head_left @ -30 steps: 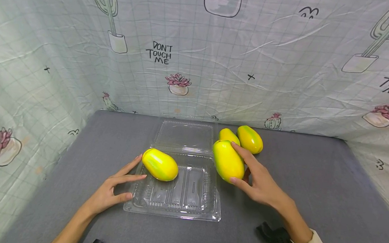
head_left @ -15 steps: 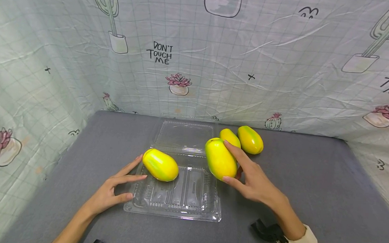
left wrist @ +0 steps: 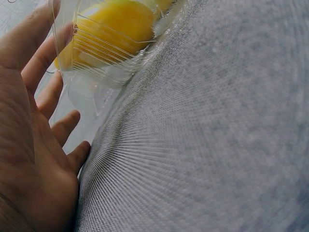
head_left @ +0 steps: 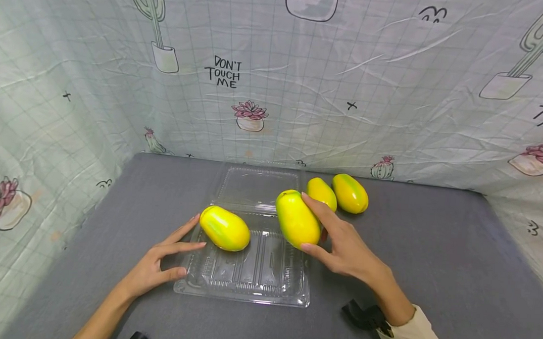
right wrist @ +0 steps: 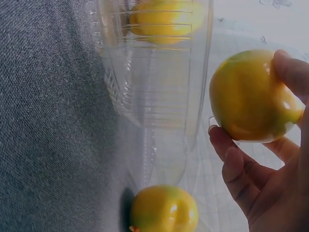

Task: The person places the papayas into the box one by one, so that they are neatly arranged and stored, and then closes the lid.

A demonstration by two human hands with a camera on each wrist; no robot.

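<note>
Pinched between thumb and fingers, the held fruit (head_left: pixel 298 220), yellow streaked with green, sits in our right hand (head_left: pixel 343 243), the grip about as wide as its girth. From the right wrist view we see it lifted clear of the rim; from the head view it hangs over the right edge of the clear tray (head_left: pixel 243 297). Our left hand (head_left: pixel 155 265) grips nothing: its fingers lie spread at the tray's left edge, and we cannot tell whether they touch the fruit inside.

We judge the step in hand to be filling the tray. The next move, as we read it, calls for bringing our fruit inward over the bare right half, lowering it gently beside its neighbour and only then loosening the fingers, with the left hand steadying the wall.

Counting, we have four fruits: the held one; the packed fruit (head_left: pixel 225 229), near the tray's far left corner; and an inner fruit (head_left: pixel 321 193) and an outer fruit (head_left: pixel 350 193), side by side near the far edge of the desk (head_left: pixel 431 257). We count one tray and one lid (head_left: pixel 261 187), folded back toward that same edge.
</note>
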